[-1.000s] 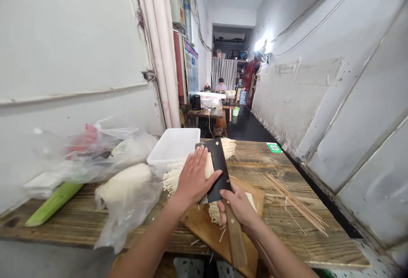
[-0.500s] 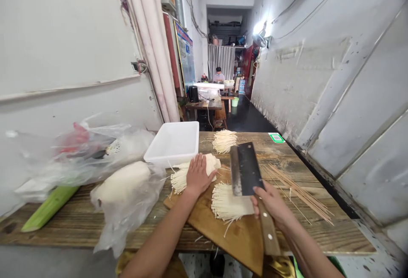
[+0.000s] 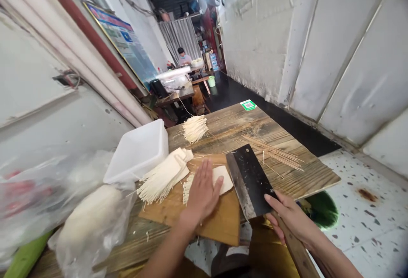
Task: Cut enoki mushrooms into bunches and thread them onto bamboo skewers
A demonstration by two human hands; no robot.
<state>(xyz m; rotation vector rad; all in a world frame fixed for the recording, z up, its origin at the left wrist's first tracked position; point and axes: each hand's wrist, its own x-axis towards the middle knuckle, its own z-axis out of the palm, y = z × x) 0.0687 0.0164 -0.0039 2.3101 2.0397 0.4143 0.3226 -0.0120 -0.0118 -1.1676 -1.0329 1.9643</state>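
Observation:
My left hand (image 3: 201,193) lies flat with fingers stretched out on a bundle of white enoki mushrooms (image 3: 219,177) on the wooden cutting board (image 3: 219,222). My right hand (image 3: 291,218) grips the wooden handle of a dark cleaver (image 3: 250,179), whose blade is raised just right of that bundle. A second, longer enoki bundle (image 3: 164,174) rests on the board's left part. Another cut bunch (image 3: 195,127) sits farther back on the wooden table (image 3: 306,176).
A white plastic tub (image 3: 138,150) stands at the back left. Clear plastic bags (image 3: 86,222) with white contents lie at the left. Bamboo skewers (image 3: 274,152) are spread at the right. A person sits at a distant table (image 3: 184,57) down the corridor.
The view has swung right and down. My left hand left the longer bundle and now presses on the bundle near the blade. The cleaver stays raised to the right.

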